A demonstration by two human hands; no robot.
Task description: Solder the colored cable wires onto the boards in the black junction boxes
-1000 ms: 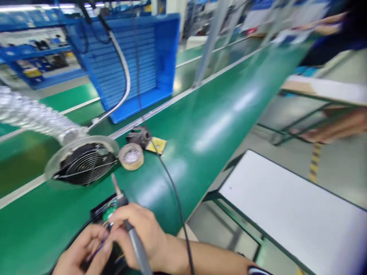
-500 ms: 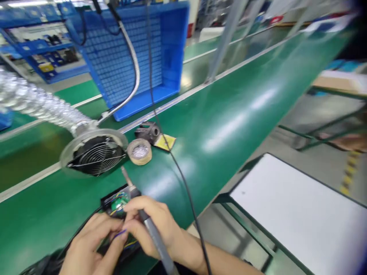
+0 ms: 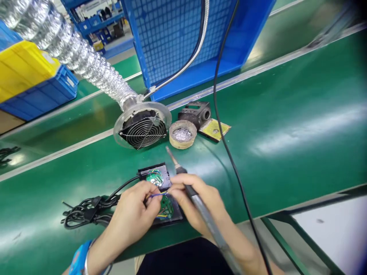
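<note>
My left hand [image 3: 133, 210] pinches thin blue and yellow wires [image 3: 156, 195] above an opened black casing [image 3: 175, 214]. In my right hand [image 3: 202, 200] lies a soldering iron [image 3: 211, 225], held like a pen. Its bare tip points up and away, clear of the wires. The right thumb and fingertips are close to the wire ends; whether they grip them I cannot tell. One green circuit board [image 3: 154, 178] shows in the upper casing part, another [image 3: 167, 208] in the lower one, partly behind my fingers. A bundled black cable [image 3: 91, 212] runs into the casing from the left.
Beyond the casing stand a round fume fan [image 3: 143, 132] on a foil duct [image 3: 86, 57], a solder-scrap bowl [image 3: 182, 134], a dark iron stand [image 3: 195, 113] and a yellow sponge [image 3: 215, 130]. A blue crate [image 3: 197, 74] is behind them. The iron's cord [image 3: 226, 147] crosses the green bench [image 3: 286, 164].
The view has swung left and down, so the bench items sit farther right. Both hands remain at the casing, wires and iron still held; the fingers have parted slightly, showing more of the wires.
</note>
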